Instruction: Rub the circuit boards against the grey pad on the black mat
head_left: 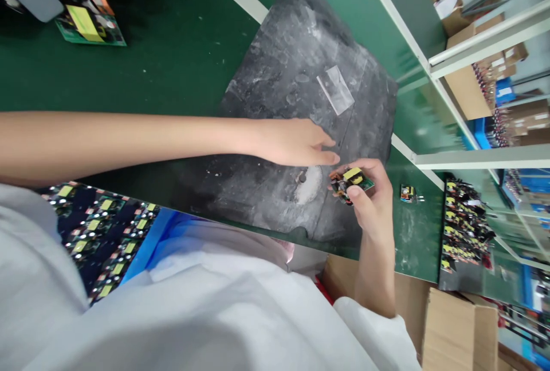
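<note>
My right hand (pixel 373 190) is closed around a small circuit board (pixel 354 177), thumb on the near side and fingers behind it. The board carries a yellow-wrapped component and other dark parts; its far edge shows green. My left hand (pixel 301 143) reaches across from the left, fingertips just beside the board with a small gap. Its fingers are stretched out and slightly apart, and I see nothing in them. Both hands are over a worn black mat (pixel 292 73). Beyond my left hand, a clear rectangular plastic piece (pixel 336 90) lies flat on the mat.
The green bench (pixel 172 67) bears more circuit boards (pixel 88 21) at the far left. A single board (pixel 408 193) and a packed row of boards (pixel 466 225) are to the right. A blue-edged tray (pixel 144 245) of boards sits near my body. A white frame (pixel 481 159) stands at right, cardboard box (pixel 455 325) below.
</note>
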`<state>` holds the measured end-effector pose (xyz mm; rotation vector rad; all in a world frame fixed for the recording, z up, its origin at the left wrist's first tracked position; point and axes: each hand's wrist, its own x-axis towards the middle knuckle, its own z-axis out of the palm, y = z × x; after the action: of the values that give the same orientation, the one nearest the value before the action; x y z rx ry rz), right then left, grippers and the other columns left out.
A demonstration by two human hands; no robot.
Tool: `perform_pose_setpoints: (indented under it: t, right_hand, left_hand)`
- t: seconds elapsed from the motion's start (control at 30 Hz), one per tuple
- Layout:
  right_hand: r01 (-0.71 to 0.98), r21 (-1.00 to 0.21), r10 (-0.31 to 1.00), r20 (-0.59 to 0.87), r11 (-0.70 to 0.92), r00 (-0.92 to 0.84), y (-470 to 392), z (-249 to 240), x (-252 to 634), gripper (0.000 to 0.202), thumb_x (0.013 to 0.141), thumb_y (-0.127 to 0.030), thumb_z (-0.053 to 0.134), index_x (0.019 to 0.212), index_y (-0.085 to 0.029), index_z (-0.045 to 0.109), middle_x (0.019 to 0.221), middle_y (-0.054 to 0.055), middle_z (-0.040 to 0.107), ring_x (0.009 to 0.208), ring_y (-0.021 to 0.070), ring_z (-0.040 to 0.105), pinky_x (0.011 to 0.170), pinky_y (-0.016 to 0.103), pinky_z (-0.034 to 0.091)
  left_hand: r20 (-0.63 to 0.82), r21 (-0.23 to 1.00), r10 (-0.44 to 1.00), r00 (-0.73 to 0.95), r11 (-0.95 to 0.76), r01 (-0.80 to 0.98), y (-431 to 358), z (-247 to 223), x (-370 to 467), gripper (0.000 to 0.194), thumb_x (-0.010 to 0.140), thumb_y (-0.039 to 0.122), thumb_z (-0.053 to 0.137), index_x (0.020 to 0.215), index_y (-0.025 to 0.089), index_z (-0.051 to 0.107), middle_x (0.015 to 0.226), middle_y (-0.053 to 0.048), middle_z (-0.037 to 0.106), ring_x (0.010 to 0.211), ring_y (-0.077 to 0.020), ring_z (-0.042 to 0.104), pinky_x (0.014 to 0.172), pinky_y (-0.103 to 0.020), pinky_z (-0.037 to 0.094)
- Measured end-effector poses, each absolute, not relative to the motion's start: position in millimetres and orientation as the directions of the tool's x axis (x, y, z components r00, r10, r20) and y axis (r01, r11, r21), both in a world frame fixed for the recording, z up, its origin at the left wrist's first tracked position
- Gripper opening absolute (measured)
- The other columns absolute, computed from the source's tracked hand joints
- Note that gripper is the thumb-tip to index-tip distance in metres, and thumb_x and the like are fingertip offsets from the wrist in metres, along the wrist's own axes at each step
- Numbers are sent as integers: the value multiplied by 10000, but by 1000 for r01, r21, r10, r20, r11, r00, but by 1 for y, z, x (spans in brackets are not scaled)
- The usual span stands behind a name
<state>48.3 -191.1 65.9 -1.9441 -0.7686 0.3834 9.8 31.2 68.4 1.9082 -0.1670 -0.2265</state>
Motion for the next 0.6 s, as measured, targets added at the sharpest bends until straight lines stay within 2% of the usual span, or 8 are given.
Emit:
perform_pose_setpoints:
  t: [0.1,0.17,0.23,0.3,0.37,0.5,0.6]
  right_hand:
    - [441,-824,649,120,-357,751,-197,58,49,375,743,-423,703,992,-235,495,939,25,613,863,189,636,719,332,536]
    - [553,-755,650,227,-353,725,-199,50,48,394,710,-352,746,990,-236,494,952,25,613,894,190,637,753,338,533]
    - [649,-689,666,322,-322,673,-200,40,46,413,698,-316,759,996,-242,483,964,28,615,913,195,641,764,348,533]
    - [713,-631,690,368,-307,623,-199,31,42,406,720,-328,741,1012,-246,470,968,33,621,898,195,650,746,350,541]
    - [790,-524,722,406,-318,560,-198,26,40,392,740,-358,725,1021,-244,477,969,40,628,873,191,656,720,336,546]
    - [924,-246,789,483,-294,380,-195,22,37,366,761,-385,712,1016,-229,502,953,57,645,831,184,647,686,306,538]
    - [949,-94,810,500,-301,306,-195,23,38,361,773,-424,697,997,-219,502,893,60,648,835,210,615,731,353,520]
  left_hand:
    - [8,777,-323,946,-593,-210,35,59,16,511,865,491,458,1211,145,606,1084,-97,653,991,-242,574,840,-296,360]
    - [60,685,-418,906,-643,-342,33,49,16,538,871,468,454,1268,121,563,1186,-138,612,1123,-291,526,933,-352,349]
    - [57,598,-501,864,-675,-431,30,40,15,600,843,474,503,1312,101,518,1303,-164,545,1272,-336,411,1039,-426,282]
    - [19,527,-530,848,-715,-460,26,33,13,693,793,501,569,1347,96,476,1420,-165,436,1383,-356,248,1107,-501,174]
    - [-16,478,-527,850,-751,-456,24,29,11,779,747,537,612,1375,110,438,1487,-143,341,1423,-348,149,1127,-541,105]
    - [-63,381,-528,847,-797,-469,21,27,8,844,731,583,602,1417,149,373,1534,-92,242,1444,-311,92,1140,-546,68]
    - [-89,331,-526,845,-816,-474,19,27,8,852,739,593,579,1436,165,339,1546,-74,209,1444,-305,97,1141,-548,77]
